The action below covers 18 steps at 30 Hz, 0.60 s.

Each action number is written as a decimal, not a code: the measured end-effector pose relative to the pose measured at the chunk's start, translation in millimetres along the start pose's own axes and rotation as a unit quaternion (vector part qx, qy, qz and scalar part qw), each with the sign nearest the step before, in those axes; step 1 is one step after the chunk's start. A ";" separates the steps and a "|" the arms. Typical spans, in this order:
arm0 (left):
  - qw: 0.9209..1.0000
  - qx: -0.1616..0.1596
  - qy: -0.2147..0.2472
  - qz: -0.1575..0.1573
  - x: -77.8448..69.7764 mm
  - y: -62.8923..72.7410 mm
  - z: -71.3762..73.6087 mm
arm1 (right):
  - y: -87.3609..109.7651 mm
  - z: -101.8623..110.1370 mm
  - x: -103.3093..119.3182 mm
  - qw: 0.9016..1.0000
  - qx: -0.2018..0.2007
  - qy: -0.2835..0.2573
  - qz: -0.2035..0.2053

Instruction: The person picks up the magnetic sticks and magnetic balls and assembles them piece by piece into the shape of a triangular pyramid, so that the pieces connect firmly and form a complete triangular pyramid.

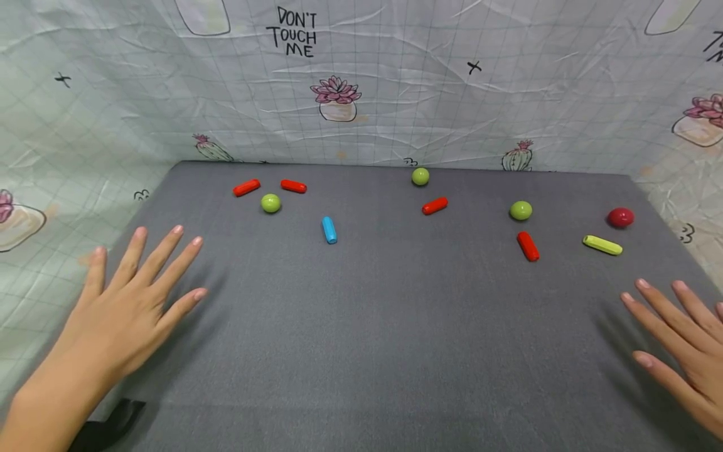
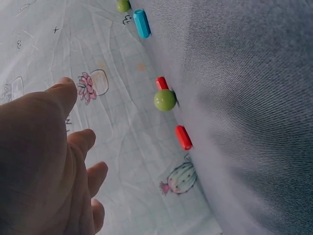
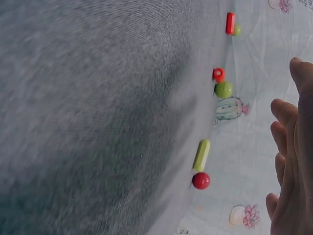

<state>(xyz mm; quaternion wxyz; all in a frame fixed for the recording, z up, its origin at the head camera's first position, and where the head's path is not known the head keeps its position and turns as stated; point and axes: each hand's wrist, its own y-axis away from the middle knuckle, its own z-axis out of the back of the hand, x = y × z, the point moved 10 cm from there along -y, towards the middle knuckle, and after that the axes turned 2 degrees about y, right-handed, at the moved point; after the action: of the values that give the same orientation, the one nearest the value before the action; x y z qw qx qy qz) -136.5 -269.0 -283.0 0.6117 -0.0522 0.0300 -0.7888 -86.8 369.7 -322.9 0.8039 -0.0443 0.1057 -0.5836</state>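
Observation:
My left hand [image 1: 127,307] hovers over the left side of the grey table [image 1: 361,326], fingers spread and holding nothing. At the right edge my right hand [image 1: 689,351] is likewise spread, its outer part cut off by the frame. Beyond the left hand lie two red sticks [image 1: 246,188] [image 1: 294,186], a green ball [image 1: 270,203] and a blue stick [image 1: 329,230]. Nearest the right hand are a yellow-green stick [image 1: 602,245] and a dark red ball [image 1: 621,218]. A red stick [image 1: 528,246] and a green ball [image 1: 521,210] lie left of them.
Toward the back middle are another green ball [image 1: 420,176] and a red stick [image 1: 435,206]. A pale printed cloth [image 1: 395,88] with cactus drawings rises behind and beside the table. Something black [image 1: 113,424] shows by the left forearm.

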 end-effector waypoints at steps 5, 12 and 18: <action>1.000 0.003 0.004 0.000 -1.3 -1.8 0.4 | -8.7 2.7 10.2 1.000 0.007 0.002 -0.007; 1.000 0.005 0.018 -0.009 -5.1 -5.7 1.1 | -25.0 0.8 22.4 0.999 0.043 0.015 0.003; 0.999 0.019 0.034 -0.018 -10.9 -15.5 -1.4 | -39.4 -0.8 27.2 0.998 0.059 0.007 0.010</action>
<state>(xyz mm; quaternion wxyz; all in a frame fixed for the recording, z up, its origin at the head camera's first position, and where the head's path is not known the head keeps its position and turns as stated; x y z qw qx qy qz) -148.9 -254.6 -283.2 0.5971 -0.0148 0.0350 -0.8012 -115.5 331.6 -319.3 0.8103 0.0083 0.0771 -0.5809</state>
